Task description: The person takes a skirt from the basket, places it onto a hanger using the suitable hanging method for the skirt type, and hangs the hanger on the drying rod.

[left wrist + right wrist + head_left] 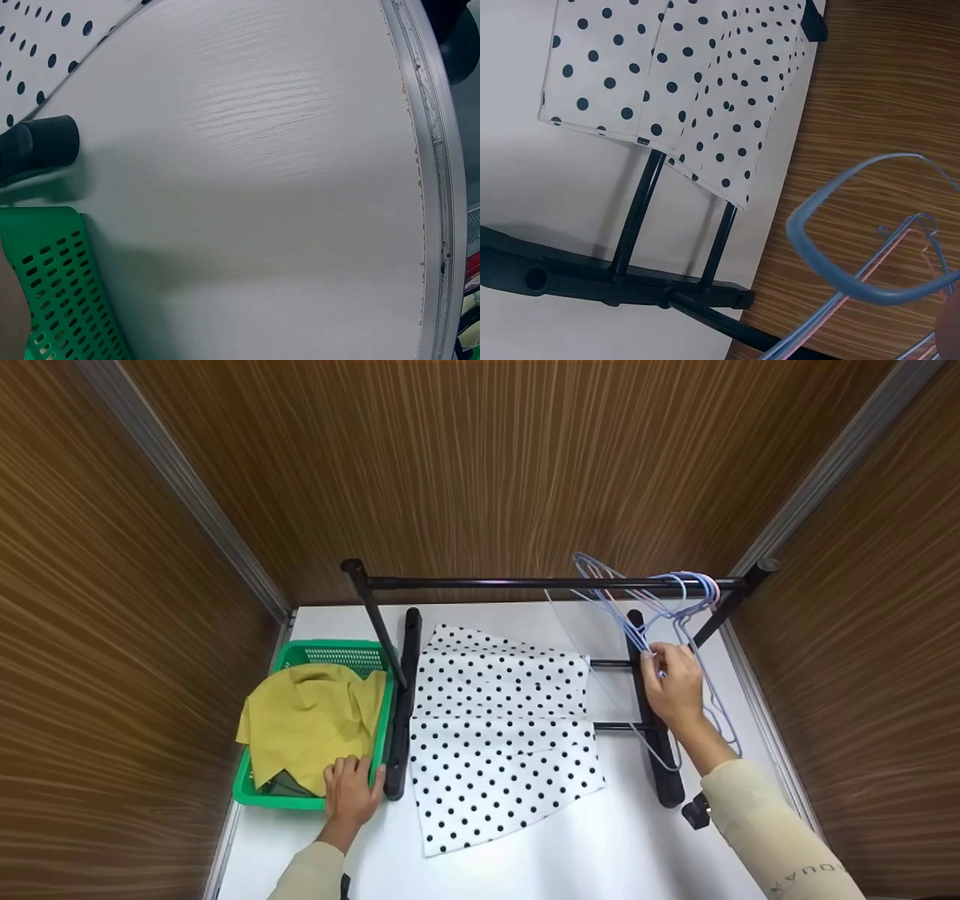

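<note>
My right hand (pixel 675 682) is raised at the right end of the black rack, its thumb and fingers pinching a blue wire hanger (pixel 634 630). Other blue and pink hangers (pixel 697 585) cluster on the rail beside it. In the right wrist view a blue hanger end (pixel 832 274) looms close to the camera. At the front right corner of the green basket (pixel 289 802), my left hand (pixel 352 793) rests with loosely extended fingers over the edge. Its fingertips meet the mustard-yellow cloth (pixel 307 712) heaped in the basket.
A white cloth with black dots (pixel 502 742) lies spread across the rack's base. The black rail (pixel 480 583) runs above it between two posts, with black feet (pixel 660 765) on the white table (pixel 570 847). Wood-patterned walls (pixel 480 472) enclose the back and sides.
</note>
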A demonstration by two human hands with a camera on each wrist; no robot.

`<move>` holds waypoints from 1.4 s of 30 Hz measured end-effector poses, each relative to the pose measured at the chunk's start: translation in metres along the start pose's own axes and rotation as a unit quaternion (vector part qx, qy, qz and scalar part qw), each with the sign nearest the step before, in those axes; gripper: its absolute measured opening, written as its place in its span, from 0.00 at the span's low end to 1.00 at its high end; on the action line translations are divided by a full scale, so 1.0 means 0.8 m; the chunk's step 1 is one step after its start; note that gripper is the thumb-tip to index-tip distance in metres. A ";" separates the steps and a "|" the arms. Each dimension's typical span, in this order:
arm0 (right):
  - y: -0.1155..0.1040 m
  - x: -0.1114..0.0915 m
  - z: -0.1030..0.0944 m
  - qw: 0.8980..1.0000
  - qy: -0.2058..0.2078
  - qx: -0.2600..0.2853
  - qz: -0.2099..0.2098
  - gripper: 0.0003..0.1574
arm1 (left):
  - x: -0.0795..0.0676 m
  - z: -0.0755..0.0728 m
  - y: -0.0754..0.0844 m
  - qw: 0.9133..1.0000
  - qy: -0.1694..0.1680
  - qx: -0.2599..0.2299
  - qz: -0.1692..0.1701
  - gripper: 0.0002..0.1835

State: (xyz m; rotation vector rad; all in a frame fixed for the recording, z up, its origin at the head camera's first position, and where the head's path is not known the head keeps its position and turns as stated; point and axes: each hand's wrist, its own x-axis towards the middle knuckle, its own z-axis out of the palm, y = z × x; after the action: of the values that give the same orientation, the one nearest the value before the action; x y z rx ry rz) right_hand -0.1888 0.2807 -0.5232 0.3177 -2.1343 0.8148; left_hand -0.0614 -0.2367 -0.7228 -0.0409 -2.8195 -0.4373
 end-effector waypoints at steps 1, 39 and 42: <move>-0.001 0.000 0.000 1.000 0.001 0.001 0.004 0.05 | 0.000 0.000 0.000 1.000 0.000 0.000 0.000 0.20; -0.007 -0.083 0.040 0.944 -0.279 -0.121 0.131 0.23 | -0.002 0.002 -0.001 1.000 0.000 -0.006 0.001 0.18; -0.006 -0.089 0.041 0.931 -0.315 -0.124 0.138 0.22 | -0.001 0.002 -0.001 1.000 0.002 -0.004 0.001 0.17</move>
State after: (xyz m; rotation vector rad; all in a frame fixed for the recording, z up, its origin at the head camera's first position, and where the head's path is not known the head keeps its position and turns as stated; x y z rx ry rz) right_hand -0.1612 0.2524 -0.5910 0.1539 -2.9055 0.6331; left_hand -0.0614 -0.2372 -0.7248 -0.0441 -2.8134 -0.4488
